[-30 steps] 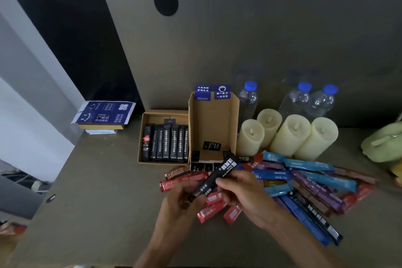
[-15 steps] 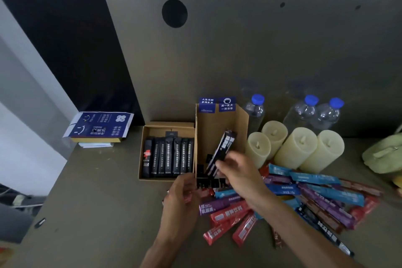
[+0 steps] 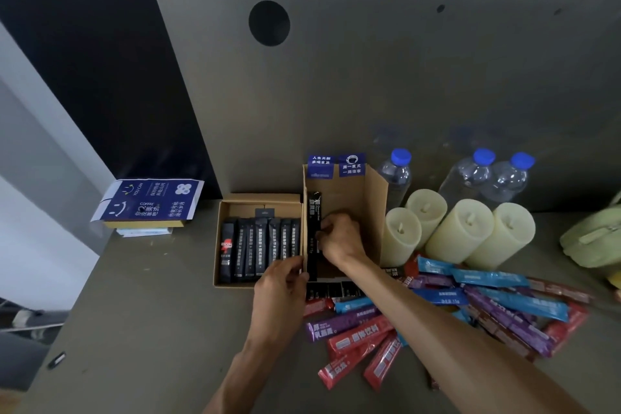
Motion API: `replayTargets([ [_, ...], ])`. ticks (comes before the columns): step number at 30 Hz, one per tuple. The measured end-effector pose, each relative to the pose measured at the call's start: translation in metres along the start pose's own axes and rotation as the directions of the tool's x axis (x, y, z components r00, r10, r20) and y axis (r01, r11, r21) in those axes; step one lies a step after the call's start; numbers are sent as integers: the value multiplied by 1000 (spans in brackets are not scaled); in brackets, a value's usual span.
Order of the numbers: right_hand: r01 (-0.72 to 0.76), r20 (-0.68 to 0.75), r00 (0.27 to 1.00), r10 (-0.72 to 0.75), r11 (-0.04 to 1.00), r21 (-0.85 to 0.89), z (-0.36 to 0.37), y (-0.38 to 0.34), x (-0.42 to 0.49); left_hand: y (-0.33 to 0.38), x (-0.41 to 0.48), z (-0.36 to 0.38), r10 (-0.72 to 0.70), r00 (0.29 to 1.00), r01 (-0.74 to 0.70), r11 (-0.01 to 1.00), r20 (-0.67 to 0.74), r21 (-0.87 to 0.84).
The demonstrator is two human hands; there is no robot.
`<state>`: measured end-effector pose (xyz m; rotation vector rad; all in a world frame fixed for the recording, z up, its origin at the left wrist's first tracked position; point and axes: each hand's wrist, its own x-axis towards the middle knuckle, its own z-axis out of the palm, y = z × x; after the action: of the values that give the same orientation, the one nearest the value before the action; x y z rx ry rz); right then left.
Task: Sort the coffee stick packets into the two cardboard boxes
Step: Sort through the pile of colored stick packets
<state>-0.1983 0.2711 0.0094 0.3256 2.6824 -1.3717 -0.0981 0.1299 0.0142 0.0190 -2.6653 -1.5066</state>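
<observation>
Black coffee stick packet (image 3: 314,232) stands upright against the left inner wall of the tall open brown cardboard box (image 3: 369,191), right hand (image 3: 339,239) pinched on its middle, likely to seat it on end. Left hand (image 3: 280,292) grips that wall's near edge, seemingly steadying it. Left of it, the low cardboard box (image 3: 258,200) holds black sticks; coloured packets (image 3: 487,299) lie scattered near right.

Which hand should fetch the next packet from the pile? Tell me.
Right. The right hand is in the right box, on the side of the packet pile; the left hand rests at the boxes' dividing wall, farther from it.
</observation>
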Motion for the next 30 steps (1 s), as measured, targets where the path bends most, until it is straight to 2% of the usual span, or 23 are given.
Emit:
replayTargets([
  [5,-10,0,1000,10,1000,-4,7,7,10,-1,0,1,10,1000,-10,1000,2,9],
  [11,-16,-64,998,15,1000,-17,13,13,13,-3,1,2,18,1000,-18,1000,3,21],
  [24,-14,-59,998,13,1000,-22,9,12,8,-4,-2,-1,2,1000,-2,999,2,34],
  [27,12,-28,1000,-10,998,66,-3,8,-11,-8,-16,-10,-42,999,43,996,-15,72],
  [30,69,43,996,-77,983,171,-24,5,-54,-21,-32,-20,-77,996,83,978,-41,189],
])
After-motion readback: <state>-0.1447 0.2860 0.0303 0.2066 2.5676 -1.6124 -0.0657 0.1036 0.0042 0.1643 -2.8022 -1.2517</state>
